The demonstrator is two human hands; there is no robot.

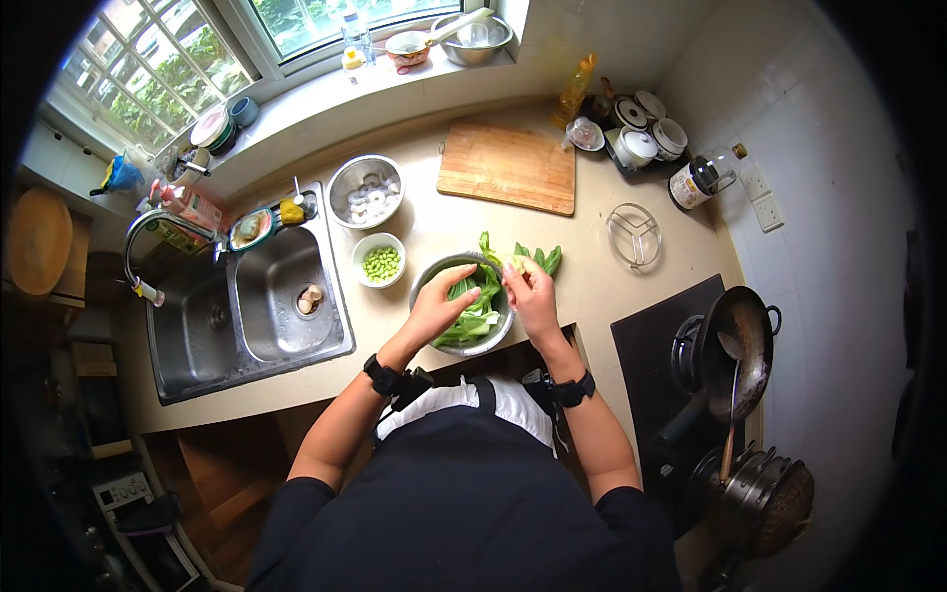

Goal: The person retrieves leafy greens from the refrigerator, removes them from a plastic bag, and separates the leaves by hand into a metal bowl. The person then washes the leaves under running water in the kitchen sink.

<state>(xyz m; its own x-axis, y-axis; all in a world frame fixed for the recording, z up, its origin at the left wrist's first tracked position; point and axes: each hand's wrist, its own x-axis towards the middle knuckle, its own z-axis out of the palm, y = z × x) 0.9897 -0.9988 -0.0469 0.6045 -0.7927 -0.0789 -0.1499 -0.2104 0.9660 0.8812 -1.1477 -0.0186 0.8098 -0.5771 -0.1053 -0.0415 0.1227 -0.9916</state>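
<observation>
A stainless steel bowl (473,334) of green leafy vegetable pieces (481,305) stands at the counter's front edge. My left hand (444,300) is over its left side, fingers and thumb apart, with nothing gripped. Over the bowl's right rim, my right hand (530,290) pinches a pale green leafy vegetable piece (510,260). More green leaves (546,259) show just beyond that hand, on the counter. To the left are a white bowl of green beans (382,264) and a steel bowl of peeled shrimp (368,198).
A wooden cutting board (510,166) lies behind the bowls. The double sink (285,296) is at left, with eggshells (309,299) in its drain. At right are a wire rack (634,237), a cooktop (651,355) and a wok (743,355) holding a ladle.
</observation>
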